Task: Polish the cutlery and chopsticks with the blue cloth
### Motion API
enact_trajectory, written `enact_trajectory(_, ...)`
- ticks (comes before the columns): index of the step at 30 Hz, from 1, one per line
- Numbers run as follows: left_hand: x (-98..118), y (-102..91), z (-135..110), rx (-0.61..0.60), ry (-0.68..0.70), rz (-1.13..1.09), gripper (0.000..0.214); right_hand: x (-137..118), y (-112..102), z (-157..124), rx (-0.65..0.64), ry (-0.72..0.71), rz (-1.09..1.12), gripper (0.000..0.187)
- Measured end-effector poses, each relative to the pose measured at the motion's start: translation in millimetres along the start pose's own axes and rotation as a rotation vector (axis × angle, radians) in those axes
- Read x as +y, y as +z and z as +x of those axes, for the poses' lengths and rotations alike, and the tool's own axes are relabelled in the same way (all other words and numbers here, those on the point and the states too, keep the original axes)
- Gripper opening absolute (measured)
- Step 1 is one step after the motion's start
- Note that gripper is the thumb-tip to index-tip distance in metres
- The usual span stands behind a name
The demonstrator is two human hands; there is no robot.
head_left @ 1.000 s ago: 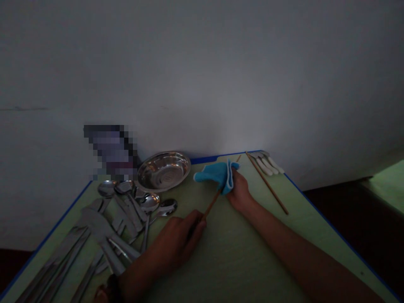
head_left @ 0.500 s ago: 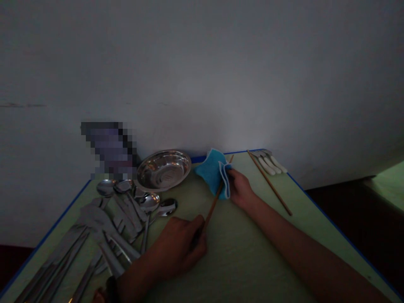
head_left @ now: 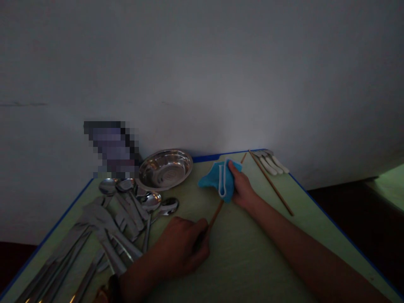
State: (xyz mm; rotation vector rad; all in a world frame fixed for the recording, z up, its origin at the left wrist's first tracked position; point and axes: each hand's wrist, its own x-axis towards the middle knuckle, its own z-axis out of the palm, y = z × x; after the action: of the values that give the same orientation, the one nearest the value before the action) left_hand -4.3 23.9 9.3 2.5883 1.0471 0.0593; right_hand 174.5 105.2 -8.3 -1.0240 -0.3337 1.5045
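Observation:
A wooden chopstick slants away from me over the table, its near end closed in my left hand. My right hand pinches a blue cloth with pale edging, which is folded around the chopstick's upper part. The far tip pokes out beyond the cloth. Right of that hand lies another chopstick, beside several forks with white handles.
A shiny steel bowl stands near the wall. Left of my left hand are several spoons and a pile of table knives. A blurred-out device leans against the wall. Blue edging borders the green table.
The cloth now wraps more closely around the chopstick, its folds turned over by my right hand. The chopstick's far tip has shifted slightly right. My left hand keeps its grip.

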Motion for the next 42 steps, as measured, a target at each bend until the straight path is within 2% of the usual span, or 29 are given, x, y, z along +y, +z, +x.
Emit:
enact_trajectory(3,-0.6,-0.3,-0.1,0.017,-0.051,-0.034,0.013,-0.5,0.1,-4.1,-0.09,0.006,-0.036,0.018)
enact_trajectory(9,-1.1,-1.0,-2.0,0.044,-0.105,-0.112,0.014,-3.2,-5.4,-12.1,-0.461,0.103,-0.059,0.019)
enact_trajectory(12,-1.5,-1.6,-2.2,0.075,-0.116,-0.146,0.017,-0.8,-6.8,-13.2,-0.565,0.14,-0.103,0.022)
enact_trajectory(17,-3.5,-3.1,1.0,0.126,-0.16,-0.233,0.022,7.6,-5.0,-11.3,-0.508,0.05,-0.136,0.025)
enact_trajectory(24,-2.9,-4.0,2.7,0.114,-0.166,-0.222,0.024,13.3,0.2,-15.2,-0.38,-0.08,-0.21,0.029)
enact_trajectory(27,-3.0,-3.0,2.6,0.101,-0.146,-0.207,0.023,13.4,1.3,-13.0,-0.276,-0.042,-0.218,0.028)
enact_trajectory(30,-4.2,-0.4,2.3,0.096,-0.121,-0.165,0.019,10.1,2.2,-7.3,-0.202,0.103,-0.09,0.033)
enact_trajectory(33,-4.6,1.9,1.5,0.095,-0.113,-0.127,0.015,3.0,4.4,-3.9,-0.244,0.194,0.101,0.042)
enact_trajectory(36,-3.3,2.3,0.6,0.095,-0.127,-0.119,0.015,-3.5,5.9,-5.8,-0.304,0.182,0.185,0.042)
enact_trajectory(40,-1.4,0.9,0.4,0.091,-0.14,-0.142,0.016,-1.8,2.6,-10.5,-0.392,0.189,0.15,0.02)
enact_trajectory(42,-1.7,0.6,0.7,0.087,-0.134,-0.154,0.016,2.6,0.2,-11.8,-0.422,0.17,0.068,0.021)
